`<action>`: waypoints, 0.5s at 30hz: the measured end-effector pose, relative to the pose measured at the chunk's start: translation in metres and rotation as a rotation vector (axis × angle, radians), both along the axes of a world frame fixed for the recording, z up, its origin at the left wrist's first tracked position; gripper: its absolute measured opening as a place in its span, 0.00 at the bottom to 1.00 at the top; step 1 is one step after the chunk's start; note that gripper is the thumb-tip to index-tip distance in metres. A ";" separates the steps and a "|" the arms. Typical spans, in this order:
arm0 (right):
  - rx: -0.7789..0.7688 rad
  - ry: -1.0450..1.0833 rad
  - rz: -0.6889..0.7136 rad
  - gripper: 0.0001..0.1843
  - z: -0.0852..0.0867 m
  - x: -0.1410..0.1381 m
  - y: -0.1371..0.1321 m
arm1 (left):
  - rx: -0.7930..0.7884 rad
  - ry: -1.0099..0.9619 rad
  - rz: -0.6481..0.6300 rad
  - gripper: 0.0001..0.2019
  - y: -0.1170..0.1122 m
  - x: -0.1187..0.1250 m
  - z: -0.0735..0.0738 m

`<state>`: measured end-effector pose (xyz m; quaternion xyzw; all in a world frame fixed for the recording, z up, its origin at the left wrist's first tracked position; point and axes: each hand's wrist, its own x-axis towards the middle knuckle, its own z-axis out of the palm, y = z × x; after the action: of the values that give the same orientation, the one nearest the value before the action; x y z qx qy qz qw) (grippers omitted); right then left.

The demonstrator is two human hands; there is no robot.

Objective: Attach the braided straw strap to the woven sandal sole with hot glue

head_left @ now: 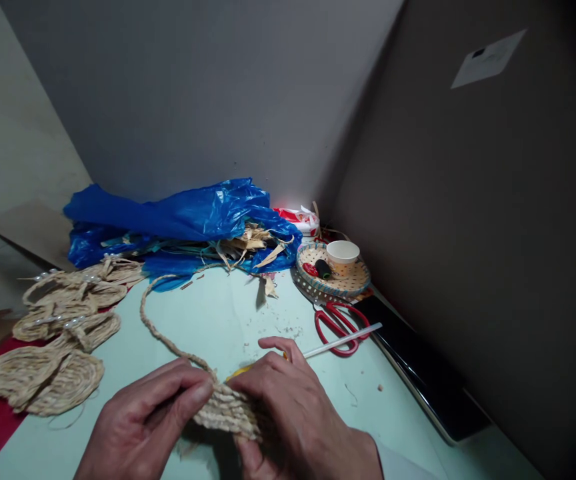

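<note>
Both hands are closed on a coiled pad of braided straw (225, 410) at the near edge of the pale green table (228, 320). My left hand (143, 420) pinches its left side. My right hand (293, 413) wraps its right side, with something yellow showing under the fingers. A loose tail of the braid (155, 327) loops away to the upper left across the table.
Several finished woven straw pieces (53, 340) lie at the left on red cloth. A blue plastic bag (183, 220) with straw scraps sits at the back. A small woven tray (335, 277) holds a paper cup and thread spools. Red scissors (338, 323), a white stick and a dark phone (418, 367) lie right.
</note>
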<state>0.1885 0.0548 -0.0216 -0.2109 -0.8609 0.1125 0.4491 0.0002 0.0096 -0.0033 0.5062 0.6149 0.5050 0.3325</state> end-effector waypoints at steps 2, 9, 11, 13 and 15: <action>-0.006 -0.004 -0.014 0.17 0.002 0.001 -0.001 | -0.098 -0.129 -0.020 0.16 0.001 0.001 0.003; -0.124 0.012 -0.009 0.18 0.008 0.005 0.002 | -0.178 -0.378 0.018 0.25 0.005 -0.012 0.009; -0.138 0.003 -0.008 0.17 0.009 0.006 0.002 | -0.187 -0.389 0.016 0.25 0.007 -0.012 0.010; -0.145 0.000 -0.004 0.16 0.009 0.007 0.002 | -0.253 -0.362 -0.056 0.28 0.008 -0.011 0.011; -0.148 0.004 -0.006 0.16 0.009 0.007 0.001 | -0.325 -0.331 -0.160 0.28 0.008 -0.007 0.012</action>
<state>0.1960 0.0559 -0.0122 -0.2460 -0.8487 0.1750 0.4342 -0.0068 0.0177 0.0089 0.4036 0.5832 0.4477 0.5445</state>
